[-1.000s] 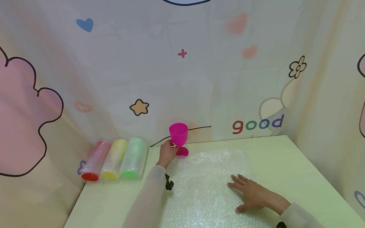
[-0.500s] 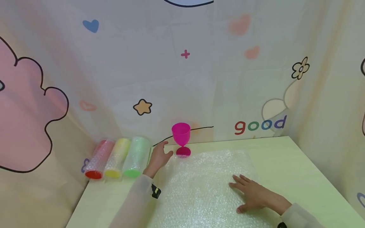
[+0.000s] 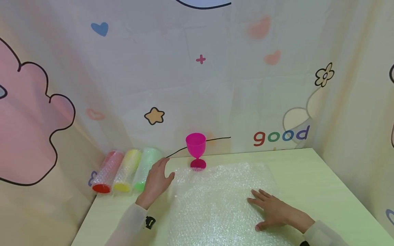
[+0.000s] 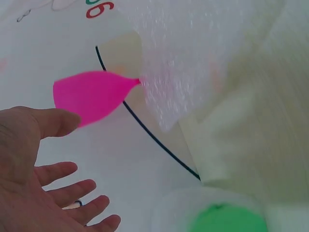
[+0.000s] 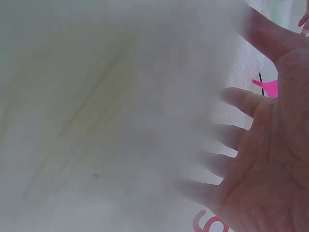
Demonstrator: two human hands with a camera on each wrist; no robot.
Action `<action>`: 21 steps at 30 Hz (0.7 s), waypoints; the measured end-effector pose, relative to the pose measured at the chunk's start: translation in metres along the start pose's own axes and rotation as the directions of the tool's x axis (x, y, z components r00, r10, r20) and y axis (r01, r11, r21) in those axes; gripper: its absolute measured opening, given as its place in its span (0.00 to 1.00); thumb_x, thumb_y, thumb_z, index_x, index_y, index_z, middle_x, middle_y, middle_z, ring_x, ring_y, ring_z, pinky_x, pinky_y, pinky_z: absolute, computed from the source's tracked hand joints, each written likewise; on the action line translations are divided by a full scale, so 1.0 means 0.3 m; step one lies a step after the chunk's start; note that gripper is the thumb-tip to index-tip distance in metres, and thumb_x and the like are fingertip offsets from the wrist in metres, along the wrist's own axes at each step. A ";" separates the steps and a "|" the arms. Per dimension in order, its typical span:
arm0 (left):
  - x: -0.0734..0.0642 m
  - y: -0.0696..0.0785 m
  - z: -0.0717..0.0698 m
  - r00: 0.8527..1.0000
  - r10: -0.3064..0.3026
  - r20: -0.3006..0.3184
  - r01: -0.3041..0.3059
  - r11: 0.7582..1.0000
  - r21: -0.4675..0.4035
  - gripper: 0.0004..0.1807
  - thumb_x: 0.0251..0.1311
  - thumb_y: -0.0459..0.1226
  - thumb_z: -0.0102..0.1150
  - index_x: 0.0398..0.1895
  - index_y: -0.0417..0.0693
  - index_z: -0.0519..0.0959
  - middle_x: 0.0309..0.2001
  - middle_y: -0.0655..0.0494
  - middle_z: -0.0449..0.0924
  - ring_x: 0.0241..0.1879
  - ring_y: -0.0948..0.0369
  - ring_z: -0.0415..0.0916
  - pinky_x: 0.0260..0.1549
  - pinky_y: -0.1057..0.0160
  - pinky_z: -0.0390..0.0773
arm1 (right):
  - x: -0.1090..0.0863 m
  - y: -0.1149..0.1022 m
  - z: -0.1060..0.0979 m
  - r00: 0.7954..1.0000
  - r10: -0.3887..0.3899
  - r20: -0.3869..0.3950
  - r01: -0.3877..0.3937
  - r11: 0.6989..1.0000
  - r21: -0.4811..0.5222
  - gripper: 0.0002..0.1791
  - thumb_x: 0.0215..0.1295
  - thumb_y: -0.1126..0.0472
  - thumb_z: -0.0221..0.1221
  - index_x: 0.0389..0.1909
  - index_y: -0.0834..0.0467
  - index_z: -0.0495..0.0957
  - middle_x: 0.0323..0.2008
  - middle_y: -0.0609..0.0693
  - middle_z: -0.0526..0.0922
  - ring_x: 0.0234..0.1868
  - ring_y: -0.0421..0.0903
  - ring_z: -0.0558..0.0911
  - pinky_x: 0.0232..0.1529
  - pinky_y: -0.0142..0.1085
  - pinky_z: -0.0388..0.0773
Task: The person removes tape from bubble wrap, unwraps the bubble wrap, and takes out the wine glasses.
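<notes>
A bright pink goblet (image 3: 195,145) stands upright at the back of the table, its base right at the far edge of a sheet of bubble wrap (image 3: 215,208). My left hand (image 3: 156,181) is left of the goblet with fingers spread, holding nothing, and overlaps the green wrapped roll in the head view. In the left wrist view the thumb overlaps the goblet (image 4: 91,96). My right hand (image 3: 274,210) rests on the right part of the bubble wrap, fingers spread; in the right wrist view the palm and fingers (image 5: 241,101) are extended, the fingertips blurred by a whitish haze.
On the left of the pale table (image 3: 320,194) lie three bubble-wrapped bundles side by side: red (image 3: 107,172), yellow (image 3: 127,171) and green (image 3: 147,164). A printed curtain (image 3: 215,85) with hearts and the word "good" hangs behind the table and along its sides.
My left hand has let go of the pink goblet and moved left and towards me, its fingers opening. The goblet stays upright in place. The right hand has not moved.
</notes>
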State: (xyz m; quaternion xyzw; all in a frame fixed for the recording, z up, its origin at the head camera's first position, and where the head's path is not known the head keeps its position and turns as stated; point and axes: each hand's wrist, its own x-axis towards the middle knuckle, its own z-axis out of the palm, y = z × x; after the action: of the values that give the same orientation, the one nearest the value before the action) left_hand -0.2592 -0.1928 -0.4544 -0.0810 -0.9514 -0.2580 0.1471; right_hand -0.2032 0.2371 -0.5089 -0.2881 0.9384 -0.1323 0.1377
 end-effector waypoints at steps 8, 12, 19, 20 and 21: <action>0.006 -0.098 -0.073 0.999 -0.043 -0.008 0.043 0.999 0.003 0.42 0.61 0.45 0.62 0.74 0.39 0.57 0.76 0.35 0.51 0.75 0.36 0.46 0.67 0.31 0.57 | 0.008 0.007 0.008 0.999 0.036 0.014 -0.036 0.999 0.013 0.55 0.43 0.32 0.70 0.71 0.54 0.65 0.76 0.62 0.55 0.75 0.70 0.54 0.66 0.69 0.58; 0.010 -0.151 -0.087 0.997 -0.083 0.006 0.083 0.997 0.005 0.42 0.63 0.45 0.60 0.74 0.37 0.55 0.76 0.33 0.48 0.75 0.34 0.44 0.68 0.32 0.56 | 0.008 0.011 0.012 1.000 0.029 0.009 -0.029 1.000 0.013 0.55 0.43 0.32 0.69 0.71 0.55 0.65 0.76 0.63 0.55 0.75 0.70 0.54 0.66 0.69 0.58; 0.019 -0.216 -0.084 0.986 -0.160 0.058 0.163 0.984 -0.065 0.36 0.72 0.47 0.46 0.76 0.38 0.50 0.77 0.31 0.42 0.75 0.35 0.41 0.68 0.32 0.55 | 0.005 0.014 0.016 1.000 0.008 -0.009 -0.008 1.000 0.004 0.54 0.43 0.33 0.70 0.70 0.55 0.65 0.75 0.64 0.56 0.74 0.71 0.55 0.66 0.69 0.59; 0.019 -0.222 -0.083 0.982 -0.174 0.070 0.179 0.981 -0.077 0.35 0.74 0.46 0.43 0.76 0.39 0.50 0.77 0.31 0.42 0.75 0.35 0.41 0.68 0.32 0.54 | 0.005 0.013 0.016 1.000 0.008 -0.010 -0.008 1.000 0.005 0.54 0.43 0.33 0.70 0.71 0.55 0.65 0.75 0.63 0.56 0.74 0.71 0.55 0.65 0.69 0.59; 0.019 -0.227 -0.082 0.980 -0.183 0.081 0.190 0.978 -0.085 0.33 0.75 0.45 0.40 0.76 0.39 0.49 0.77 0.31 0.42 0.75 0.35 0.42 0.68 0.32 0.54 | 0.004 0.012 0.015 1.000 0.010 -0.008 -0.010 1.000 0.012 0.54 0.43 0.33 0.70 0.70 0.55 0.65 0.75 0.63 0.56 0.74 0.71 0.54 0.65 0.70 0.58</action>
State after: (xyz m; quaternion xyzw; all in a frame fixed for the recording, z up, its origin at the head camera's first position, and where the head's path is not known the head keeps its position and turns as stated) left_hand -0.2744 -0.2633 -0.4641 -0.0075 -0.9466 -0.3113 0.0835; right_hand -0.2045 0.2385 -0.5145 -0.2820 0.9395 -0.1382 0.1364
